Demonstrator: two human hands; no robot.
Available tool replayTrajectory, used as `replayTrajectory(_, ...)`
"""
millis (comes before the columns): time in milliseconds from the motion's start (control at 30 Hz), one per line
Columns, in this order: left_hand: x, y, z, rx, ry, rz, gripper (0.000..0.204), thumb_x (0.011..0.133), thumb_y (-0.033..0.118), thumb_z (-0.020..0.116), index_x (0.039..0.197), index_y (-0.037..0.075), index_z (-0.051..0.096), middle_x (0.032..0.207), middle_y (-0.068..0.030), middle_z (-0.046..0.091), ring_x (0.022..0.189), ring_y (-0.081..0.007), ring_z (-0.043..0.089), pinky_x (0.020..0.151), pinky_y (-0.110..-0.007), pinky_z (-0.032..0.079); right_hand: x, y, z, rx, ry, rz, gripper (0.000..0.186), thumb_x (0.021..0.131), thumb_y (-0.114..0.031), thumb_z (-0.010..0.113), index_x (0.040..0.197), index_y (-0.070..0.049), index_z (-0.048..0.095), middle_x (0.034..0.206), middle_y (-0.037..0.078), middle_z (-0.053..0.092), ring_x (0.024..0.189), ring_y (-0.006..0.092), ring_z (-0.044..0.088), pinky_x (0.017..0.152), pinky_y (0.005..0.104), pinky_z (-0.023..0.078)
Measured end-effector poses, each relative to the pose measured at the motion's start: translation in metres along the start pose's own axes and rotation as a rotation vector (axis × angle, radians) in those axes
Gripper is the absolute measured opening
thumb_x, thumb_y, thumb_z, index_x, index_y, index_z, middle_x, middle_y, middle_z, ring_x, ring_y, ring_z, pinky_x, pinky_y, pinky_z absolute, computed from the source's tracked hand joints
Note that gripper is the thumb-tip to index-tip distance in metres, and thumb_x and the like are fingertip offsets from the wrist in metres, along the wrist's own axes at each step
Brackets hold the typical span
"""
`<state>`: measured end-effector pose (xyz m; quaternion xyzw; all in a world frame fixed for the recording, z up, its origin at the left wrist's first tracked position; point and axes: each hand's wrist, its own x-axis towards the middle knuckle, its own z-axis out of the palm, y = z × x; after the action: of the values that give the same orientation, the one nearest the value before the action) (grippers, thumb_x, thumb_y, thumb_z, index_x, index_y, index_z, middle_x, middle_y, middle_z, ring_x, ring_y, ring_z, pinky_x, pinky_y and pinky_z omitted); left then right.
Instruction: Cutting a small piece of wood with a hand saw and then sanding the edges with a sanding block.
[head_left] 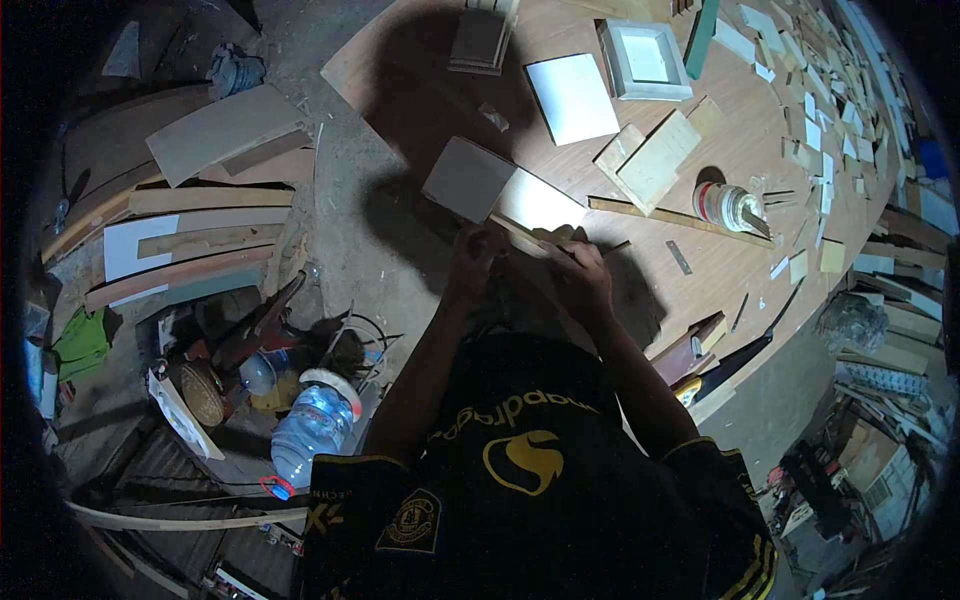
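At the near edge of the wooden table, both hands hold a short light wood strip (519, 236). My left hand (476, 258) is closed at its left end. My right hand (580, 268) pinches its right end, with the fingers partly in shadow. Just beyond the strip lies a rectangular white-faced panel (546, 200), its left half dark in shadow. The strip runs along the panel's near edge; I cannot tell whether they touch. To the right of my right hand, a long narrow wood batten (640, 208) rests on the table.
A jar (722, 205), a small metal ruler (679, 258) and a handsaw (735, 366) lie on the table's right side. Farther back are a white square panel (573, 97), a box frame (612, 62) and thin boards (660, 160). A water bottle (313, 432) stands left.
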<state>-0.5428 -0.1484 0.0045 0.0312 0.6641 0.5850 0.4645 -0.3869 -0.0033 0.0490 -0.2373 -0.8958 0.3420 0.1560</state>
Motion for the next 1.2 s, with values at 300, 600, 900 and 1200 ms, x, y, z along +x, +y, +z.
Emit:
replayTrajectory(300, -0.008, 0.025, 0.008, 0.08, 0.033, -0.005, 0.033, 0.09, 0.02, 0.067, 0.111, 0.001, 0.05, 0.095, -0.0078, 0.061, 0.084, -0.0148, 0.061, 0.074, -0.029, 0.051, 0.002, -0.002, -0.002, 0.001, -0.019, 0.009, 0.036, 0.075, -0.007, 0.068, 0.11, -0.014, 0.067, 0.096, 0.007, 0.062, 0.087, 0.0282, 0.058, 0.075, 0.0378, 0.048)
replayTrajectory(600, -0.011, 0.027, 0.007, 0.104, 0.05, 0.0, 0.034, 0.091, 0.022, 0.065, 0.113, 0.0, 0.05, 0.099, -0.01, 0.058, 0.087, -0.0166, 0.062, 0.078, -0.03, 0.052, -0.011, 0.011, -0.014, -0.088, -0.073, 0.134, 0.049, 0.073, -0.016, 0.072, 0.121, -0.014, 0.061, 0.104, 0.008, 0.059, 0.098, 0.029, 0.055, 0.088, 0.0401, 0.044)
replayTrajectory(900, -0.011, 0.03, 0.007, -0.042, -0.024, -0.122, 0.037, 0.095, 0.028, 0.059, 0.119, 0.002, 0.048, 0.104, -0.0095, 0.059, 0.094, -0.02, 0.063, 0.082, -0.033, 0.054, -0.031, 0.025, -0.027, -0.179, -0.159, 0.261, 0.063, 0.072, -0.024, 0.075, 0.131, -0.021, 0.054, 0.115, 0.008, 0.054, 0.109, 0.0323, 0.048, 0.096, 0.0457, 0.04)
replayTrajectory(1200, -0.01, 0.026, 0.001, 0.016, -0.051, -0.152, 0.046, 0.096, 0.038, 0.056, 0.125, 0.004, 0.045, 0.11, -0.0112, 0.058, 0.101, -0.024, 0.062, 0.087, -0.039, 0.054, -0.033, 0.027, -0.037, -0.088, -0.18, 0.332, 0.06, 0.074, -0.025, 0.074, 0.129, -0.022, 0.054, 0.119, 0.01, 0.054, 0.112, 0.0347, 0.048, 0.098, 0.0481, 0.039)
